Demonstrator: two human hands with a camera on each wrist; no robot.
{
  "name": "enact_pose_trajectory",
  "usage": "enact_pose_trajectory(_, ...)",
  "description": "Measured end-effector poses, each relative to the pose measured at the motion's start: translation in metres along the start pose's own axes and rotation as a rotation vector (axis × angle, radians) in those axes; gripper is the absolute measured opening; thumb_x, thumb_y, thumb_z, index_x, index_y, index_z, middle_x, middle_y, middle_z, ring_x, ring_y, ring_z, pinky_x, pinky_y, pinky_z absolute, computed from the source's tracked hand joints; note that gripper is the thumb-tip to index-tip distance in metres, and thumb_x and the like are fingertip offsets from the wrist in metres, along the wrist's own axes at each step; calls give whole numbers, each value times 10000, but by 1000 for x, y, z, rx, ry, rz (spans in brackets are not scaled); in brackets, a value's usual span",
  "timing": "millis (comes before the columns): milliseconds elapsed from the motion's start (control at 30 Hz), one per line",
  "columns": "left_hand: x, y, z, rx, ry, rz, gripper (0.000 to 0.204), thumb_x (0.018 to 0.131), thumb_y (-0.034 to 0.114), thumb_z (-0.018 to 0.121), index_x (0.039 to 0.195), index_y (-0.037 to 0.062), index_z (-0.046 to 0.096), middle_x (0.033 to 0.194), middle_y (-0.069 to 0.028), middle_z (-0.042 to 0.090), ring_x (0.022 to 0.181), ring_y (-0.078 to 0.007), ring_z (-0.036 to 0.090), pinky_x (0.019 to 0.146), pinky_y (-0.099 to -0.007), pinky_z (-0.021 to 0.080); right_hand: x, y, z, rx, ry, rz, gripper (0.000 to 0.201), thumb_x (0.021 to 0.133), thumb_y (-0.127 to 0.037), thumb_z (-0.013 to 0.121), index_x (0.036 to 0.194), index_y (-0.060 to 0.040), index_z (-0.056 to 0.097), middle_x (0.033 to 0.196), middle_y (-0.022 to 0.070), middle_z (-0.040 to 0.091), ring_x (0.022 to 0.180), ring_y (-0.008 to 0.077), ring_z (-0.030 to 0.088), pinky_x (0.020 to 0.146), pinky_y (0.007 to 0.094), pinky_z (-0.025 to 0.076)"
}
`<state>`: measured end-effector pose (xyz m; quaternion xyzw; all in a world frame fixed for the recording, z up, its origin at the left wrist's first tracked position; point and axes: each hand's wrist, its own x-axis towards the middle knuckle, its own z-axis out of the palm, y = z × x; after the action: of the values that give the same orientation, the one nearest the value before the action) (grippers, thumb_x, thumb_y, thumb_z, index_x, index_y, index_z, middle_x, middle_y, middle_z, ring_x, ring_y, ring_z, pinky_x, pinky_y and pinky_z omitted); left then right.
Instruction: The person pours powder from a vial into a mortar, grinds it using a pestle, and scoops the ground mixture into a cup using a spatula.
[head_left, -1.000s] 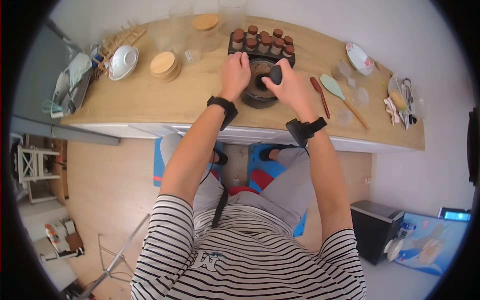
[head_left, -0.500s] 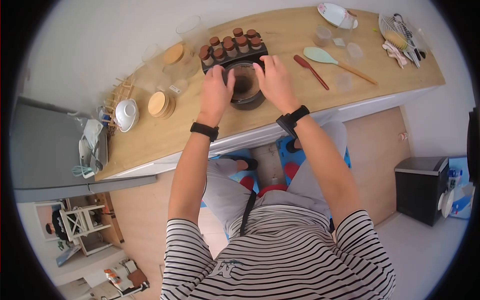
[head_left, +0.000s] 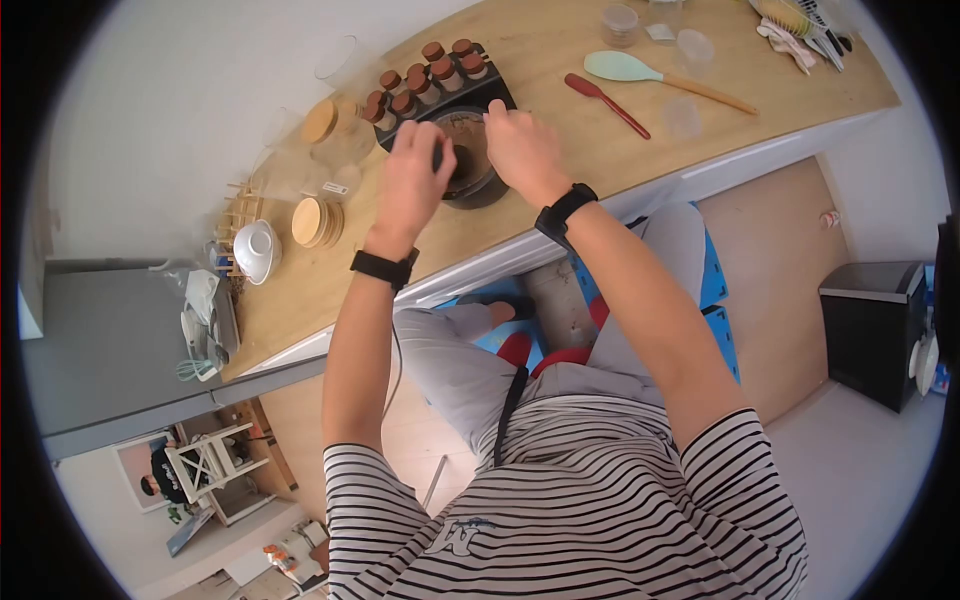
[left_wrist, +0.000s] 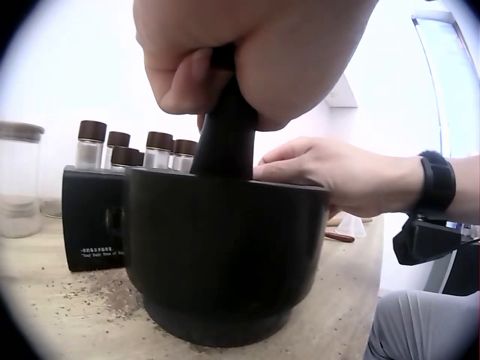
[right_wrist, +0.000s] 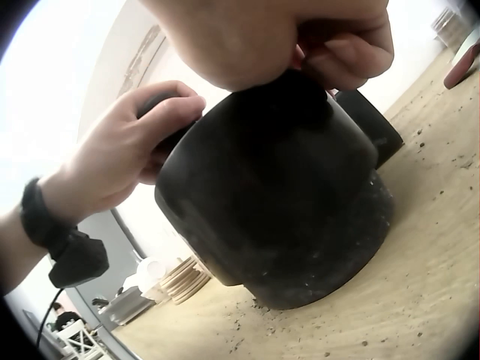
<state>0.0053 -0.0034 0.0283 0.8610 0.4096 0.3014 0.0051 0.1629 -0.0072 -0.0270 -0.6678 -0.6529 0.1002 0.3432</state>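
My left hand [head_left: 412, 185] grips the upper end of a black pestle [left_wrist: 229, 139], which stands with its lower end inside a black mortar [left_wrist: 225, 247]. Brown ground material lines the bowl in the head view. On the other side, my right hand [head_left: 525, 150] holds the mortar's rim with curled fingers. The right wrist view shows the mortar [right_wrist: 270, 187] close up, with the left hand [right_wrist: 112, 150] beside it around the pestle's dark top. The pestle's lower end is hidden in the left wrist view.
Behind the mortar is a black rack [left_wrist: 90, 217] of brown-capped jars. Brown crumbs [left_wrist: 112, 296] lie around its base. A red spatula [head_left: 610, 105] and a mint one [head_left: 625, 67] lie at right; wooden lids [head_left: 312, 222] and a white bowl [head_left: 255, 250] stand at left.
The pestle has passed from my right hand to my left. My right hand has moved onto the mortar's rim. The head view has turned, shifting the counter.
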Motion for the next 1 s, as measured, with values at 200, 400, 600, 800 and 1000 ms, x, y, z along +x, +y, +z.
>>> enact_pose_trajectory(200, 4, -6, -14, 33, 153, -1, 149, 823, 104, 705, 911, 52, 596, 840, -144, 608, 717, -356, 604, 621, -414, 500, 2, 2, 6, 38, 37, -1, 135, 876, -96, 479, 968, -17, 539, 806, 190, 658, 761, 402, 663, 631, 500, 515)
enact_pose_trajectory(400, 7, -3, -13, 61, 78, -23, 224, 795, 129, 746, 954, 47, 611, 889, -156, 651, 773, -359, 628, 684, -404, 506, 10, 0, -4, -60, 89, -142, 164, 906, -176, 532, 884, -17, 565, 774, 181, 656, 724, 377, 664, 592, 474, 515)
enact_pose_trajectory(600, 9, 5, 1, 6, 13, -132, 411, 786, 188, 752, 1083, 13, 530, 972, -193, 663, 855, -375, 653, 694, -418, 530, 22, -50, -58, -25, 105, -468, 381, 947, -375, 531, 825, -22, 606, 723, 167, 668, 665, 328, 677, 556, 420, 522)
enact_pose_trajectory(800, 9, -4, 19, -158, -81, -209, 373, 804, 106, 702, 1127, 13, 541, 973, -202, 677, 864, -382, 668, 717, -390, 526, 13, -42, -49, -57, -71, -458, 440, 954, -455, 497, 947, -25, 594, 670, 176, 656, 644, 338, 675, 548, 429, 524)
enact_pose_trajectory(1000, -18, -21, 1, -386, 41, -204, 322, 801, 63, 688, 1085, 14, 545, 977, -209, 673, 899, -347, 671, 730, -384, 515, -8, -47, -22, -37, 9, -593, 432, 943, -435, 536, 1091, -30, 522, 654, 168, 631, 599, 339, 656, 503, 406, 512)
